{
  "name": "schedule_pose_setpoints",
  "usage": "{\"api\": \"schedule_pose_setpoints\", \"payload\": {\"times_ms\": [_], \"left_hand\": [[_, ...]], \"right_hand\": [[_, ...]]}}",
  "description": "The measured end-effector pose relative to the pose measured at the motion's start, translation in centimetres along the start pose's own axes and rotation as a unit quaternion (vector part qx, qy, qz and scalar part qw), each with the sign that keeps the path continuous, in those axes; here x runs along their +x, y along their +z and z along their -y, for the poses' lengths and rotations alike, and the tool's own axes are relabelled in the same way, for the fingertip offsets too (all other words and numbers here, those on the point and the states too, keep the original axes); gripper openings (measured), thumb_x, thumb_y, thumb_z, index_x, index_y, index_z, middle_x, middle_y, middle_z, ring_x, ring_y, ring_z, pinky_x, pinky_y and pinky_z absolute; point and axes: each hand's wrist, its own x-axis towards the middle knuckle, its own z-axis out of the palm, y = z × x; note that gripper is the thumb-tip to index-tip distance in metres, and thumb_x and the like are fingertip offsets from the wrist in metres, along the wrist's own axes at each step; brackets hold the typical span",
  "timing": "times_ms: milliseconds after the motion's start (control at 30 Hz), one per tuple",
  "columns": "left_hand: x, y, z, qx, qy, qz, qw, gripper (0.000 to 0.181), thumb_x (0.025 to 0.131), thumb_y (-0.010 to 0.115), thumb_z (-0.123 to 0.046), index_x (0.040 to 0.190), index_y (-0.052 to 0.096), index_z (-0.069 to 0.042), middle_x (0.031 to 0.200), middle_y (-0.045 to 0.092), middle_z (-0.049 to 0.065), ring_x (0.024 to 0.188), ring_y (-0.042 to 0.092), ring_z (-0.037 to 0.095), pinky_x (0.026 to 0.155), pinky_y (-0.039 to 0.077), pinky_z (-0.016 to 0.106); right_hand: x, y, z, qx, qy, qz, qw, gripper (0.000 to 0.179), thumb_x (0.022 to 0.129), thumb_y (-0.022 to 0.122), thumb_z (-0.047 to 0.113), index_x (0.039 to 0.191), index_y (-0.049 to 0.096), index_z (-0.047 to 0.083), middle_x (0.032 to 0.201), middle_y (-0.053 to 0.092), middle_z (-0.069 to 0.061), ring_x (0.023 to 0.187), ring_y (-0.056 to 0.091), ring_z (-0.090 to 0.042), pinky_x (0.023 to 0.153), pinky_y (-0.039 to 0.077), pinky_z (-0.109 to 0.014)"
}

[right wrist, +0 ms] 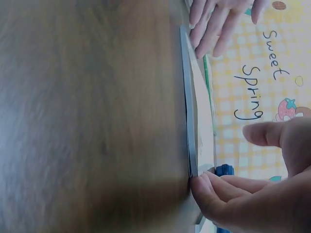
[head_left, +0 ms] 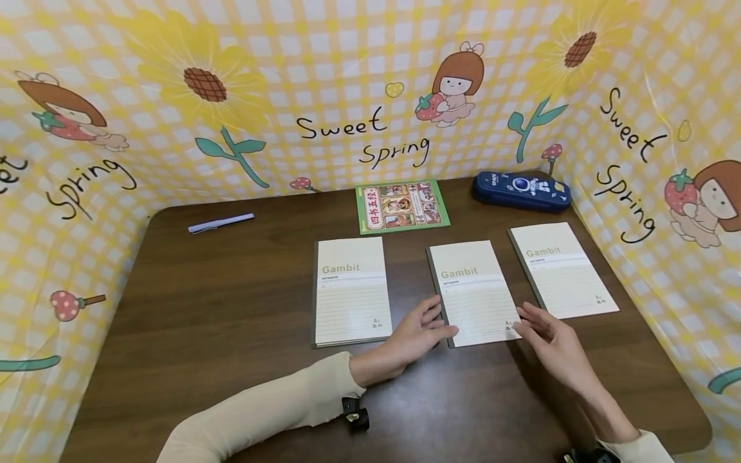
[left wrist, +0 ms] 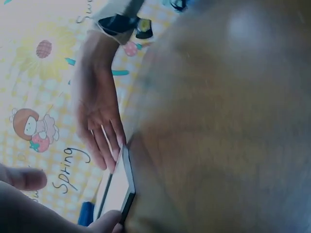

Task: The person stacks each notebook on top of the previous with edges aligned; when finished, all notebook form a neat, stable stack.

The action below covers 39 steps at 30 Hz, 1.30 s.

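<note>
The middle Gambit notebook (head_left: pixel 471 296), cream with a dark spine, lies on the table between both hands. At its left edge, my left hand (head_left: pixel 419 331) touches the spine side, thumb over the near left corner. My right hand (head_left: pixel 552 347) has its fingertips at the near right corner. In the right wrist view, those fingers (right wrist: pixel 206 191) meet the notebook's (right wrist: pixel 201 111) corner while the thumb stands apart. The left wrist view shows the notebook (left wrist: pixel 116 187) edge-on, fingertips of both hands at its ends.
Left of it is a small stack of matching notebooks (head_left: pixel 350 296); another notebook (head_left: pixel 561 270) lies to the right. Behind are a green-bordered booklet (head_left: pixel 403 206) and a blue pencil case (head_left: pixel 521 191). A lavender pen (head_left: pixel 221 223) lies far left. Patterned cloth (head_left: pixel 324 77) surrounds the table.
</note>
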Motion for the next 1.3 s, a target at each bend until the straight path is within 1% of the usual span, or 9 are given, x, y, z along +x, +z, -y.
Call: {"api": "schedule_pose_setpoints", "payload": {"times_ms": [133,233,400,567,667,833,1000,1167,1300], "left_hand": [[0.1,0.1,0.2,-0.086,-0.015,-0.014,0.9961,0.079,0.098,0.067,-0.013,0.163,0.025,0.001,0.169,0.031,0.023,0.151,0.042,0.040,0.121,0.043,0.050],[0.2,0.1,0.1,-0.112,-0.020,-0.023,0.9932,0.077,0.097,0.065,-0.008,0.162,0.025,0.004,0.168,0.033,0.023,0.152,0.041,0.041,0.123,0.039,0.052],[0.5,0.2,-0.1,-0.126,-0.026,-0.041,0.9909,0.077,0.092,0.065,-0.003,0.160,0.030,0.008,0.164,0.040,0.025,0.149,0.044,0.042,0.123,0.039,0.053],[0.6,0.4,0.2,-0.143,-0.039,-0.044,0.9880,0.074,0.090,0.062,0.003,0.157,0.033,0.011,0.157,0.043,0.027,0.140,0.053,0.039,0.120,0.044,0.051],[0.6,0.6,0.3,-0.142,-0.046,-0.039,0.9881,0.070,0.091,0.060,0.009,0.156,0.035,0.011,0.149,0.046,0.024,0.121,0.061,0.028,0.111,0.053,0.044],[0.4,0.8,0.3,-0.128,-0.039,-0.047,0.9899,0.067,0.090,0.059,0.017,0.154,0.041,0.009,0.139,0.049,0.020,0.096,0.060,0.016,0.093,0.063,0.036],[0.7,0.7,0.4,-0.120,-0.033,-0.069,0.9898,0.067,0.086,0.061,0.021,0.149,0.048,0.006,0.138,0.054,0.019,0.094,0.061,0.017,0.084,0.065,0.035],[0.7,0.5,0.4,-0.098,-0.017,-0.084,0.9914,0.072,0.082,0.064,0.023,0.149,0.050,0.002,0.138,0.055,0.018,0.098,0.061,0.018,0.077,0.065,0.035],[0.8,0.4,0.4,-0.082,0.007,-0.093,0.9923,0.072,0.082,0.066,0.022,0.149,0.051,0.001,0.137,0.055,0.019,0.097,0.060,0.019,0.073,0.064,0.033]], "right_hand": [[0.1,-0.1,-0.2,0.082,0.048,0.011,0.9954,0.062,0.106,0.063,0.026,0.155,0.042,-0.007,0.152,0.053,-0.029,0.106,0.056,0.020,0.085,0.050,-0.004],[0.2,-0.1,-0.3,0.125,0.070,0.017,0.9895,0.063,0.106,0.063,0.022,0.156,0.039,-0.008,0.154,0.049,-0.032,0.106,0.059,0.018,0.086,0.053,-0.007],[0.4,-0.1,-0.2,0.110,0.079,0.015,0.9907,0.061,0.103,0.067,0.015,0.154,0.042,-0.009,0.151,0.051,-0.034,0.097,0.061,0.016,0.082,0.055,-0.010],[0.8,0.0,-0.3,0.072,0.091,0.004,0.9932,0.055,0.099,0.071,0.009,0.148,0.052,-0.008,0.138,0.064,-0.029,0.088,0.061,0.010,0.071,0.055,-0.016],[1.0,0.1,-0.5,0.066,0.101,0.000,0.9927,0.053,0.098,0.071,0.007,0.146,0.054,-0.009,0.130,0.070,-0.020,0.086,0.061,0.008,0.069,0.053,-0.017],[1.2,0.0,-0.8,0.092,0.115,0.010,0.9891,0.053,0.099,0.069,0.007,0.146,0.052,-0.011,0.115,0.073,0.001,0.088,0.060,0.009,0.074,0.054,-0.014],[1.2,-0.4,-0.6,0.149,0.135,0.037,0.9789,0.060,0.100,0.069,0.010,0.150,0.045,-0.013,0.099,0.067,0.020,0.089,0.060,0.008,0.077,0.054,-0.014],[1.1,-0.8,-0.2,0.203,0.151,0.054,0.9660,0.064,0.099,0.072,0.013,0.153,0.044,-0.009,0.100,0.066,0.019,0.090,0.062,0.005,0.078,0.054,-0.016],[1.2,-1.0,0.3,0.205,0.151,0.059,0.9652,0.068,0.099,0.073,0.016,0.154,0.043,-0.008,0.104,0.063,0.017,0.095,0.061,0.004,0.081,0.054,-0.015]]}}
